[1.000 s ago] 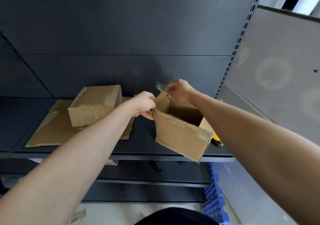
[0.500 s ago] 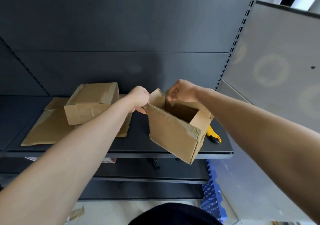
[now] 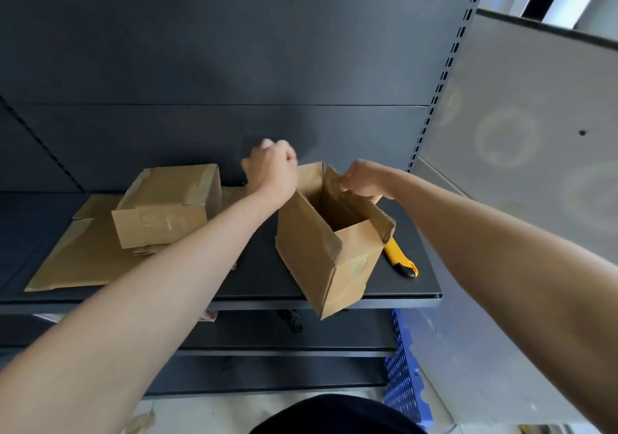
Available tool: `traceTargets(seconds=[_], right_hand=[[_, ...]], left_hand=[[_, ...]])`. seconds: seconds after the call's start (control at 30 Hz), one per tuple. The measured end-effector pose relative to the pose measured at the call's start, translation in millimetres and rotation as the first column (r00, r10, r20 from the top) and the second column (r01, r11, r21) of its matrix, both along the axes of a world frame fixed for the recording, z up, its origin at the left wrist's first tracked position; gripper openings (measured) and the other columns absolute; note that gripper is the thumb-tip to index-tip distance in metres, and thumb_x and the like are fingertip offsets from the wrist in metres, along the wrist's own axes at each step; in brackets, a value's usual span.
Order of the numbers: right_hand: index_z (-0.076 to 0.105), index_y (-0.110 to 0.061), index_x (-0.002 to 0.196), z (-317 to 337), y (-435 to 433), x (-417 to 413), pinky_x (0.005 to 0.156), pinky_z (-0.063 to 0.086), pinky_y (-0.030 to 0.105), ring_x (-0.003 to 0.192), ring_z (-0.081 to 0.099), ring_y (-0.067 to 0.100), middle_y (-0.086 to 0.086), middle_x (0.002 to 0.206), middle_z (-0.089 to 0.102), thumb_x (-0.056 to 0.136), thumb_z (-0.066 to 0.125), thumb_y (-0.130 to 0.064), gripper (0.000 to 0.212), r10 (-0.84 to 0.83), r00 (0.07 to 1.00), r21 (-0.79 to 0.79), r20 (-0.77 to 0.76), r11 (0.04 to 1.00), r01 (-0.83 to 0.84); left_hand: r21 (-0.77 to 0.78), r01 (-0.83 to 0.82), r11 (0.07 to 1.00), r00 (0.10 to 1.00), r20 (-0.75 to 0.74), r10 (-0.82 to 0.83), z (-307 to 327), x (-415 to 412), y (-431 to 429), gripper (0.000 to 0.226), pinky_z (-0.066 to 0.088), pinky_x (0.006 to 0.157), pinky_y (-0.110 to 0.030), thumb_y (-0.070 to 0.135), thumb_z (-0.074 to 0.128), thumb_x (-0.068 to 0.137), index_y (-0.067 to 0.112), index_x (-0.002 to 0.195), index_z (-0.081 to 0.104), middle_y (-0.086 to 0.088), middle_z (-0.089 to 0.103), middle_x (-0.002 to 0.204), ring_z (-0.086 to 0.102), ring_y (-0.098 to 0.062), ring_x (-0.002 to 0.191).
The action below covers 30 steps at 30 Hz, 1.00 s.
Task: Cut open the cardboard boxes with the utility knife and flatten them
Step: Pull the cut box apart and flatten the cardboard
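An open cardboard box [image 3: 327,253] stands tilted on the dark shelf [image 3: 261,286], its lower corner past the front edge. My right hand [image 3: 363,181] grips the box's far right flap. My left hand [image 3: 271,166] is blurred and curled into a fist just above the box's far left corner. I cannot see whether it holds the flap or anything else. A yellow utility knife [image 3: 401,259] lies on the shelf to the right of the box. To the left, a taped closed box [image 3: 167,209] sits on flattened cardboard [image 3: 77,263].
The shelf's dark back panel [image 3: 234,66] rises behind the boxes and a grey side panel [image 3: 518,132] stands at the right. Lower shelves sit below, with a blue plastic crate [image 3: 404,366] at the bottom right.
The open box has turned and tipped more upright. My left hand has lifted from the box's left edge to above its far corner. My right hand has shifted right along the flap.
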State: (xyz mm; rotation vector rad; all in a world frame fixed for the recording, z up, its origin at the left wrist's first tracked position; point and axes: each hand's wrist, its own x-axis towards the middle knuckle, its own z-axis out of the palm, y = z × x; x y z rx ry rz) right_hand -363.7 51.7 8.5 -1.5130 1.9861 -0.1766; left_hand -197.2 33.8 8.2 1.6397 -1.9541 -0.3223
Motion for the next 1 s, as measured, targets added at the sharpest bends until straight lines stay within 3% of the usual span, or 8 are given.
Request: traceTargets(seconds=[0.17, 0.33, 0.47, 0.6, 0.7, 0.8, 0.9, 1.0], right_hand=[[0.062, -0.001, 0.088, 2.1, 0.7, 9.3, 0.058, 0.060, 0.032, 0.059, 0.065, 0.021, 0.012, 0.074, 0.067, 0.097, 0.046, -0.016, 0.024, -0.113, 0.982, 0.091, 0.154, 0.991, 0.100], [0.058, 0.001, 0.089, 5.9, 3.6, 15.6, 0.055, 0.059, 0.028, 0.052, 0.067, 0.022, 0.013, 0.069, 0.068, 0.096, 0.040, -0.009, 0.021, -0.180, 0.978, 0.064, 0.106, 0.983, 0.174], [0.054, -0.001, 0.095, 14.4, 0.6, 19.9, 0.048, 0.055, 0.020, 0.045, 0.067, 0.018, 0.013, 0.068, 0.072, 0.093, 0.038, -0.013, 0.020, -0.249, 0.968, -0.010, 0.026, 0.968, 0.249], [0.056, -0.003, 0.087, 21.2, -0.2, 16.9, 0.051, 0.055, 0.021, 0.052, 0.066, 0.019, 0.012, 0.077, 0.071, 0.095, 0.044, -0.012, 0.018, -0.331, 0.943, -0.071, 0.040, 0.940, 0.333], [0.057, -0.001, 0.091, 19.2, -1.7, 19.0, 0.054, 0.056, 0.026, 0.055, 0.063, 0.022, 0.014, 0.087, 0.069, 0.098, 0.044, -0.027, 0.029, -0.392, 0.912, -0.051, 0.124, 0.915, 0.400], [0.055, -0.003, 0.114, 15.4, -5.1, 18.9, 0.071, 0.053, 0.036, 0.082, 0.063, 0.032, 0.018, 0.111, 0.063, 0.093, 0.038, -0.061, 0.063, -0.441, 0.830, -0.012, 0.341, 0.881, 0.473], [0.042, -0.006, 0.140, 7.7, -5.3, 12.6, 0.098, 0.040, 0.041, 0.124, 0.049, 0.035, 0.014, 0.142, 0.046, 0.090, 0.043, -0.065, 0.078, -0.412, 0.816, -0.012, 0.405, 0.890, 0.455], [0.046, -0.006, 0.137, 3.1, -4.0, 7.7, 0.100, 0.040, 0.037, 0.122, 0.051, 0.030, 0.011, 0.140, 0.049, 0.084, 0.049, -0.069, 0.082, -0.418, 0.816, 0.018, 0.399, 0.893, 0.449]], left_hand=[[0.468, 0.409, 0.784, 0.743, 0.328, -0.584, 16.2, -32.9, 51.4, 0.040, 0.025, 0.100, -0.042, 0.058, 0.054, 0.083, 0.019, 0.076, 0.062, 0.005, 0.061, 0.083, 0.053, -0.019, 0.096], [0.509, 0.420, 0.751, 0.575, 0.491, -0.655, 3.9, -27.2, 61.2, 0.029, 0.017, 0.107, -0.045, 0.040, 0.072, 0.076, 0.017, 0.074, 0.055, 0.005, 0.055, 0.073, 0.052, -0.017, 0.084], [0.420, 0.456, 0.785, 0.712, 0.356, -0.605, 12.9, -16.9, 57.5, 0.020, 0.022, 0.092, -0.032, 0.029, 0.072, 0.078, 0.017, 0.079, 0.056, 0.003, 0.055, 0.084, 0.044, -0.020, 0.092], [0.409, 0.402, 0.819, 0.809, 0.261, -0.527, 15.8, -1.7, 48.7, 0.022, -0.003, 0.114, -0.054, 0.033, 0.075, 0.075, 0.029, 0.073, 0.054, -0.004, 0.038, 0.141, 0.013, -0.030, 0.138], [0.454, 0.418, 0.787, 0.869, 0.054, -0.492, 14.2, 8.9, 41.8, 0.021, 0.026, 0.111, -0.055, 0.027, 0.078, 0.074, 0.027, 0.071, 0.057, -0.003, 0.015, 0.158, 0.016, -0.035, 0.143], [0.328, 0.385, 0.863, 0.923, -0.141, -0.358, 14.7, 20.3, 30.5, 0.020, 0.038, 0.102, -0.042, 0.024, 0.081, 0.072, 0.017, 0.073, 0.063, -0.006, 0.035, 0.149, 0.037, -0.031, 0.135], [0.199, 0.266, 0.943, 0.908, -0.380, -0.175, 19.6, 38.1, 18.0, 0.027, 0.048, 0.071, -0.030, 0.021, 0.081, 0.071, 0.007, 0.073, 0.059, -0.002, 0.063, 0.092, 0.061, -0.022, 0.088], [0.181, 0.104, 0.978, 0.839, -0.544, 0.011, 18.8, 54.4, 6.8, 0.026, 0.048, 0.061, -0.029, 0.020, 0.077, 0.076, 0.012, 0.072, 0.053, 0.000, 0.062, 0.078, 0.059, -0.014, 0.070]])
